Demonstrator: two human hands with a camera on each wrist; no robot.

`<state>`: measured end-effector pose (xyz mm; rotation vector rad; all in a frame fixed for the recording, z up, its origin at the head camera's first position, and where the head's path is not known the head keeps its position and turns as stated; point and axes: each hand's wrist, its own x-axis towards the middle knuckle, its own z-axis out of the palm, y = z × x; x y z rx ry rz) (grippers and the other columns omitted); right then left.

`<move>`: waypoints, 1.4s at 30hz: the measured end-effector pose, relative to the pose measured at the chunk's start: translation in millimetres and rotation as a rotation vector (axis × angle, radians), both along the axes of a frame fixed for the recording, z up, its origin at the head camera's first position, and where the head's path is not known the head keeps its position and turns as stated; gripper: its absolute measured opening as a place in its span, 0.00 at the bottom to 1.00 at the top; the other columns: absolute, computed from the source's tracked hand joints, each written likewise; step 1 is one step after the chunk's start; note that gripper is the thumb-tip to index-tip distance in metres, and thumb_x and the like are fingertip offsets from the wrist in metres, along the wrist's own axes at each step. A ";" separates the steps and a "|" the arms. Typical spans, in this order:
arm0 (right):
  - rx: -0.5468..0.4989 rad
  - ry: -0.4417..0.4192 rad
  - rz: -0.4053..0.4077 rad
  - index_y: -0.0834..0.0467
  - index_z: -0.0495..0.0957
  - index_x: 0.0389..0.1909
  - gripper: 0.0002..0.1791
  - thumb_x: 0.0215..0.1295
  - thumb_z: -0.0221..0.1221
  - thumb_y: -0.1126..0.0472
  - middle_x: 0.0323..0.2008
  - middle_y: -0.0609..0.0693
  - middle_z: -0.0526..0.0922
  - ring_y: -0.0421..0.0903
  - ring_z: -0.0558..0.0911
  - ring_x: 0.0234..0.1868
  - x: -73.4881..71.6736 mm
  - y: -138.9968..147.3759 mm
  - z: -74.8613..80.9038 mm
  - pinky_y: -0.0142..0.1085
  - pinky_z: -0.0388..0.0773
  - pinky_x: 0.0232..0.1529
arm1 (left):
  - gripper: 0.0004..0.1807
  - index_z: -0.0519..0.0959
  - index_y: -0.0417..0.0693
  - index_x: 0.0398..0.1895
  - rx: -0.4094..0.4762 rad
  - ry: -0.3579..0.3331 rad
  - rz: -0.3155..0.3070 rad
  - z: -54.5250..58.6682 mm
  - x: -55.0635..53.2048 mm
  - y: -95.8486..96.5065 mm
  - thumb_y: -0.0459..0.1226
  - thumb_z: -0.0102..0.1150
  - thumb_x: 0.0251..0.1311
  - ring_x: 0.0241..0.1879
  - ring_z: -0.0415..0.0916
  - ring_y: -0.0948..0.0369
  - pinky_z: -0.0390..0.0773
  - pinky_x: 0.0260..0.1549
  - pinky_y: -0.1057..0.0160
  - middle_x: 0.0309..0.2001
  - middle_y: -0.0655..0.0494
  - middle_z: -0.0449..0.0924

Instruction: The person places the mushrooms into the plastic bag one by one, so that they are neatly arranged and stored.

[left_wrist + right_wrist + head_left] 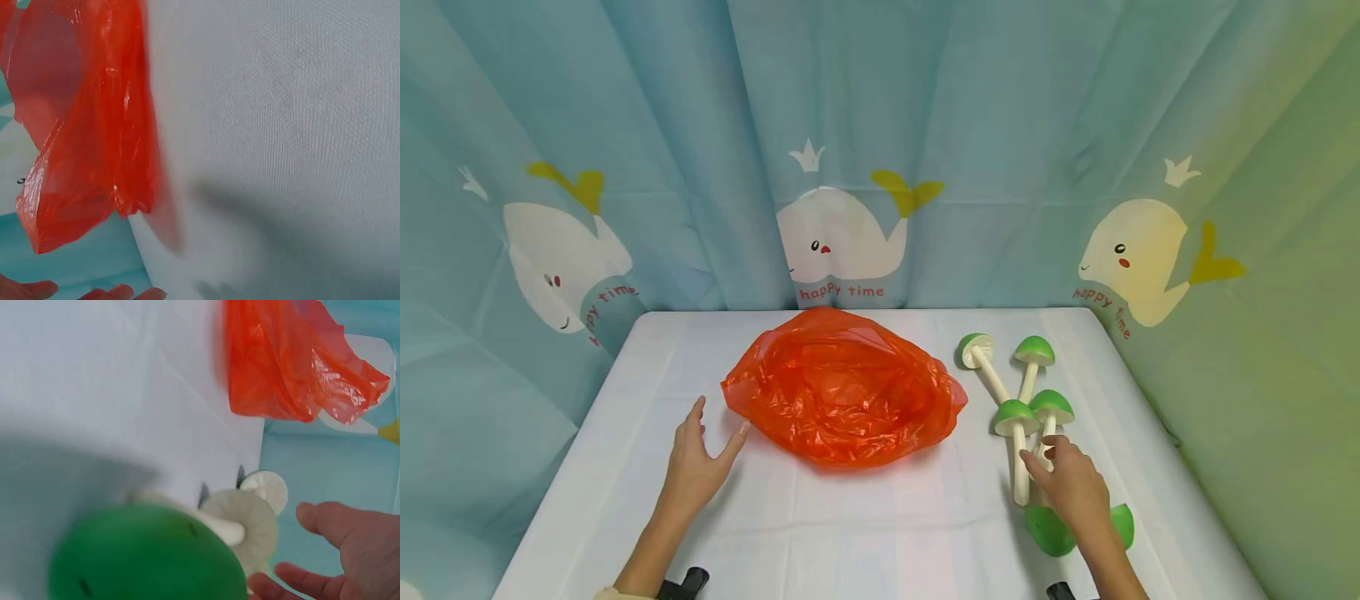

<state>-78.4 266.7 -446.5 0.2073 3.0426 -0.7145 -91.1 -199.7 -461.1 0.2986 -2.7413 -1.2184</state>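
Observation:
An orange-red plastic bag [842,392] lies with its mouth spread wide at the middle of the table. Beside its left end, my left hand [692,471] hovers with thumb and fingers apart, holding nothing. On the right lie several toy mushrooms with green caps and white stems, among them a back-left mushroom [976,352] and a back-right mushroom [1034,352]. My right hand [1075,483] is over the stems of the nearer ones, thumb and fingers apart. It partly hides the front mushrooms; one large green cap [150,553] fills the lower part of the right wrist view.
A white cloth covers the table [842,533]. Behind and beside it hangs a blue-green curtain [1000,125] printed with whales. The bag's thin rim [37,244] stands up from the table in the left wrist view.

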 end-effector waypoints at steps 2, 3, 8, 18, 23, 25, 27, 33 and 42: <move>0.009 0.016 -0.036 0.71 0.72 0.48 0.27 0.61 0.60 0.51 0.39 0.64 0.80 0.63 0.79 0.36 2.8 -5.4 -3.6 0.50 0.75 0.25 | 0.47 0.44 0.33 0.71 0.001 0.005 -0.001 -0.6 -0.5 0.1 0.46 0.59 0.59 0.59 0.58 0.37 0.67 0.52 0.37 0.65 0.29 0.51; 0.015 0.029 -0.052 0.70 0.72 0.47 0.26 0.60 0.61 0.51 0.38 0.63 0.80 0.63 0.79 0.36 4.1 -8.1 -5.8 0.52 0.74 0.25 | 0.47 0.44 0.33 0.71 0.002 0.009 -0.002 -1.0 -0.7 0.2 0.46 0.59 0.59 0.59 0.59 0.37 0.67 0.52 0.37 0.65 0.29 0.51; 0.016 0.098 -0.136 0.68 0.75 0.44 0.24 0.58 0.63 0.52 0.38 0.60 0.81 0.64 0.78 0.37 11.6 -18.8 -16.9 0.58 0.70 0.31 | 0.47 0.44 0.34 0.71 0.014 0.011 -0.003 -2.0 -1.5 1.7 0.46 0.59 0.60 0.59 0.59 0.37 0.67 0.52 0.37 0.65 0.30 0.51; 0.007 0.189 -0.312 0.65 0.76 0.42 0.21 0.54 0.66 0.54 0.38 0.61 0.80 0.67 0.73 0.42 18.1 -30.7 -35.3 0.62 0.61 0.40 | 0.47 0.42 0.35 0.72 0.039 -0.029 0.022 -1.8 -0.2 4.9 0.47 0.58 0.60 0.60 0.58 0.37 0.66 0.53 0.38 0.66 0.31 0.50; 0.011 0.203 -0.351 0.63 0.75 0.40 0.19 0.53 0.66 0.55 0.37 0.60 0.79 0.65 0.71 0.42 20.8 -33.0 -39.9 0.59 0.61 0.39 | 0.46 0.43 0.36 0.72 0.044 -0.024 0.021 -3.2 0.2 6.0 0.46 0.58 0.61 0.60 0.58 0.37 0.67 0.53 0.39 0.65 0.31 0.51; 0.003 0.218 -0.365 0.62 0.76 0.39 0.18 0.52 0.67 0.56 0.37 0.58 0.80 0.63 0.72 0.41 21.8 -34.2 -41.8 0.58 0.61 0.38 | 0.46 0.43 0.36 0.72 0.046 -0.028 0.021 -3.9 0.1 6.2 0.47 0.57 0.61 0.60 0.58 0.37 0.66 0.53 0.39 0.65 0.31 0.51; -0.008 0.245 -0.377 0.61 0.77 0.39 0.17 0.52 0.67 0.56 0.37 0.57 0.81 0.62 0.72 0.40 22.7 -35.5 -43.7 0.56 0.60 0.37 | 0.47 0.43 0.36 0.72 0.053 -0.033 0.021 -4.4 -0.2 6.2 0.47 0.57 0.61 0.60 0.58 0.37 0.66 0.53 0.39 0.65 0.31 0.51; 0.000 0.339 -0.403 0.59 0.81 0.37 0.14 0.52 0.66 0.56 0.35 0.56 0.83 0.62 0.75 0.38 26.0 -40.4 -46.9 0.58 0.60 0.37 | 0.46 0.42 0.36 0.72 0.079 -0.047 0.017 -5.4 -0.2 5.7 0.48 0.56 0.62 0.60 0.58 0.37 0.65 0.54 0.39 0.65 0.31 0.51; 0.118 0.294 -0.337 0.62 0.78 0.31 0.17 0.42 0.73 0.61 0.24 0.56 0.81 0.63 0.74 0.33 30.4 -39.2 -52.4 0.65 0.58 0.42 | 0.46 0.42 0.37 0.72 0.098 -0.058 0.005 -7.6 -0.5 8.4 0.48 0.55 0.63 0.60 0.58 0.37 0.65 0.55 0.40 0.65 0.31 0.50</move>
